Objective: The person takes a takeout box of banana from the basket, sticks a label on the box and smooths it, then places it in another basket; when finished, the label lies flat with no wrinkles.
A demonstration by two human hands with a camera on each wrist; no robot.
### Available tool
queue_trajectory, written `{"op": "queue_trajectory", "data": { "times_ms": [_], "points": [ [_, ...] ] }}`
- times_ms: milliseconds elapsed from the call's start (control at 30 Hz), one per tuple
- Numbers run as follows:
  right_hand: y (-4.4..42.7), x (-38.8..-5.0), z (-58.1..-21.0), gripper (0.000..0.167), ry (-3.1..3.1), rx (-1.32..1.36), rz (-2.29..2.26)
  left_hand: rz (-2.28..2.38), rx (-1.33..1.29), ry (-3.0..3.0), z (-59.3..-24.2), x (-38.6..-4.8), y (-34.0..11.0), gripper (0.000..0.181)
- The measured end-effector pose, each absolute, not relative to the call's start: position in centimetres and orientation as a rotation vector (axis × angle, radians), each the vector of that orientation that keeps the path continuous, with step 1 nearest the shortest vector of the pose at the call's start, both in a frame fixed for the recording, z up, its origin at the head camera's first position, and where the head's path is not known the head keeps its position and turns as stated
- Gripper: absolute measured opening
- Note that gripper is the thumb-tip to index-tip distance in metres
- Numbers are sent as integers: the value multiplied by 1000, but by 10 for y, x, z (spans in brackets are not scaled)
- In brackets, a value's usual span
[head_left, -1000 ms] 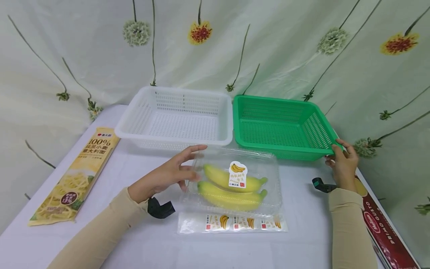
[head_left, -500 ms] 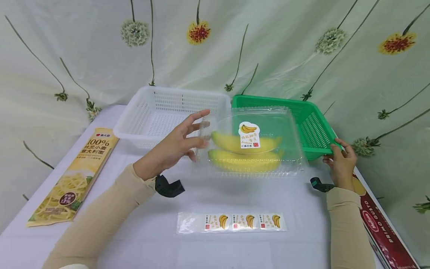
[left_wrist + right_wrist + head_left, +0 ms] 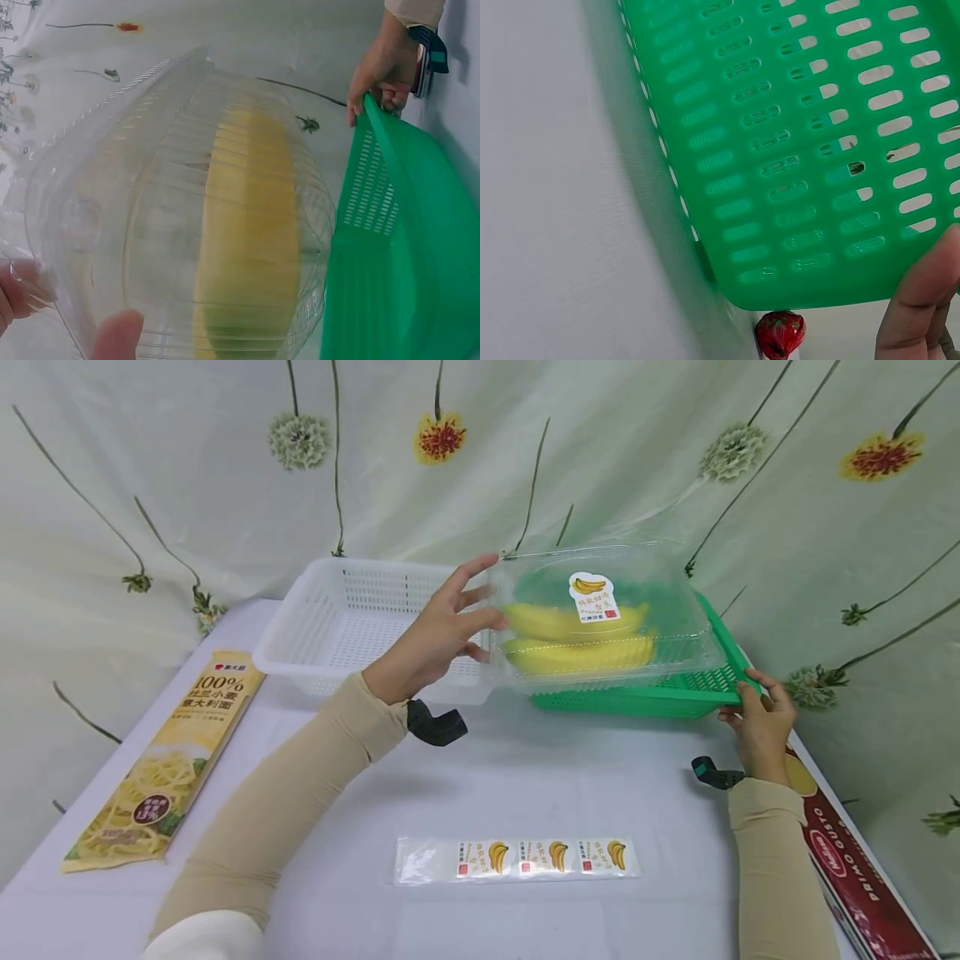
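Note:
My left hand grips the left end of a clear plastic clamshell box, which hangs tilted above the green basket. Two yellow bananas lie inside it, and a white banana sticker is on its lid. In the left wrist view, the left thumb presses against the clear wall, with one banana showing through. My right hand pinches the near right corner of the green basket's rim. Much of that basket is hidden behind the box in the head view.
A white basket stands left of the green one. A strip of banana stickers lies at the front. To the left is a pasta packet; a long red box lies along the right edge. A flowered cloth hangs behind.
My left hand has lifted the box of bananas off the table, up and to the right, from above the sticker strip to over the green basket. My right hand has stayed on the rim.

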State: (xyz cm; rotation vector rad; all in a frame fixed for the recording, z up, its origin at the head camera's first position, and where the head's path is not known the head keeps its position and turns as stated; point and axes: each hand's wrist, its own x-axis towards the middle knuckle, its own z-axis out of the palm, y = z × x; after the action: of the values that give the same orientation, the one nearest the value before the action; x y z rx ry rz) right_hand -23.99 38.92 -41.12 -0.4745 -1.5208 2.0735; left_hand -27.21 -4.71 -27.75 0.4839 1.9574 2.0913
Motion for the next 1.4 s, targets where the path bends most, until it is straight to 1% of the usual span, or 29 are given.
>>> {"op": "queue_trajectory", "data": {
  "times_ms": [233, 500, 833, 1100, 1400],
  "points": [
    [389, -240, -412, 18, -1552, -489, 2057, 2203, 381, 1881, -282, -294, -15, 78],
    [388, -239, -412, 18, -1555, -499, 2053, 2213, 294, 1847, -295, -314, 19, 75],
    [389, -239, -411, 18, -1546, -497, 2057, 2064, 182, 1928, -317, -337, 54, 81],
    [387, -238, -410, 18, -1547, -492, 2054, 1857, 177, 2211, -324, -339, 71, 82],
    [389, -239, -413, 19, -1557, -482, 2053, 1802, 180, 2237, -323, -337, 75, 79]
  ]
}}
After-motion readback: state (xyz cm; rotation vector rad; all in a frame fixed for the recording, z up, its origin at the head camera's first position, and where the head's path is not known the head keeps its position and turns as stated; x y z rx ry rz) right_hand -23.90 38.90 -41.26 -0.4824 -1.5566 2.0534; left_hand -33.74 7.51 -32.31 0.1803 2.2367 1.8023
